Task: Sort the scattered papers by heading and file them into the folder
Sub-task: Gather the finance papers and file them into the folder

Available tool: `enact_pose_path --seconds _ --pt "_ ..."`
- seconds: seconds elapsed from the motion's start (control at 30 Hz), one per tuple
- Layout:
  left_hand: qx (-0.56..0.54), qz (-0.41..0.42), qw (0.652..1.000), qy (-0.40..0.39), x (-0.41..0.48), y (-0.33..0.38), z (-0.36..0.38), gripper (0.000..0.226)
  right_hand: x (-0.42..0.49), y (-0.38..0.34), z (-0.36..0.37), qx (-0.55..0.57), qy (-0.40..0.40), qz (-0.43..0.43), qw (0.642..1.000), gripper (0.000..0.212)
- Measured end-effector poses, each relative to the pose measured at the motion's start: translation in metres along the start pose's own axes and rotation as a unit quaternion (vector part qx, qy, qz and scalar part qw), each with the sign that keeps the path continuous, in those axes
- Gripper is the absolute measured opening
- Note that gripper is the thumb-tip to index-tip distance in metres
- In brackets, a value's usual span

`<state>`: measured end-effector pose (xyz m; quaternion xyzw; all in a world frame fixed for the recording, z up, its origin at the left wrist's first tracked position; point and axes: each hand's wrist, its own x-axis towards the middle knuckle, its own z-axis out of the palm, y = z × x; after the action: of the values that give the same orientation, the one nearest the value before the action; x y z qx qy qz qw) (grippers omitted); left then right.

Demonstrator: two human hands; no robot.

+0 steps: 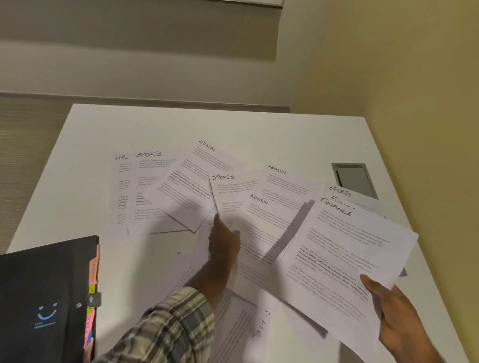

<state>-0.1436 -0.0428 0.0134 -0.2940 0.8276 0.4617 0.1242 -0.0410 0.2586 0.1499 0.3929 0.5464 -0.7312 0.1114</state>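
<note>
Papers [231, 197] mid-sort on desk [124, 123]: right hand [393, 311] grips FINANCE sheets [340, 257], left hand [223, 242] fingering a SPORTS sheet [232, 192]; next likely lift it clear, folder [35, 295] unfilled.

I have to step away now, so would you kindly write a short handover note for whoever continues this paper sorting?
Right hand: holds the FINANCE sheets above the table.
Left hand: reaches over the middle papers, finger at a SPORTS sheet; grasp unclear.
Folder: closed, near left corner, coloured tabs showing.
Done: FINANCE partly gathered.
Left: ADMIN, SPORTS and HR sheets lie scattered and overlapping; gather each heading, then file all.
</note>
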Motion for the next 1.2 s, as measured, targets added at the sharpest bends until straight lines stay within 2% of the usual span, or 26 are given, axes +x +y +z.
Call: enact_pose_path --seconds 0.1,0.2,0.27,0.3,0.37,0.43,0.5,0.6,0.77,1.0,1.1,1.2 --pt "-0.002 0.065 0.995 -0.072 0.001 0.026 0.008 0.045 0.002 -0.007 -0.005 -0.003 0.004 0.002 1.000 0.038" --pt "0.018 0.089 0.976 -0.196 0.001 0.044 0.022 0.041 0.003 -0.013 -0.011 -0.011 0.006 -0.004 1.000 0.037" --pt "0.021 0.090 0.972 -0.215 0.004 0.045 0.028 0.040 0.003 -0.016 -0.015 -0.016 0.007 -0.012 1.000 0.035" --pt "0.028 0.091 0.976 -0.195 0.005 0.044 0.027 0.042 0.003 -0.018 -0.017 -0.016 0.008 -0.014 1.000 0.035" --pt "0.114 0.118 0.982 -0.092 0.011 0.032 0.020 0.049 0.005 -0.021 -0.021 -0.015 0.012 -0.018 1.000 0.034" --pt "0.226 0.145 0.963 -0.002 0.018 0.007 0.007 0.059 0.007 -0.022 -0.023 -0.014 0.012 -0.016 1.000 0.035" --pt "0.307 0.126 0.943 0.004 0.026 -0.022 -0.014 0.074 0.009 -0.021 -0.023 -0.010 0.015 -0.010 1.000 0.036" --pt "0.357 0.067 0.932 -0.004 0.041 -0.062 -0.046 0.084 0.012 -0.017 -0.019 -0.019 0.023 -0.003 1.000 0.035" --pt "0.355 0.022 0.934 0.026 0.056 -0.087 -0.084 0.086 0.018 -0.008 -0.010 -0.022 0.021 0.013 0.999 0.037" --pt "0.309 -0.058 0.947 0.073 0.079 -0.082 -0.104 0.098 0.021 -0.007 0.003 -0.033 0.002 0.007 0.999 0.037" --pt "0.314 -0.042 0.946 0.069 0.068 -0.068 -0.098 0.099 0.022 -0.006 0.008 -0.037 0.001 -0.005 0.999 0.036" --pt "0.333 0.057 0.940 0.049 0.037 -0.048 -0.072 0.096 0.022 -0.003 0.015 -0.039 0.003 -0.008 0.999 0.037"
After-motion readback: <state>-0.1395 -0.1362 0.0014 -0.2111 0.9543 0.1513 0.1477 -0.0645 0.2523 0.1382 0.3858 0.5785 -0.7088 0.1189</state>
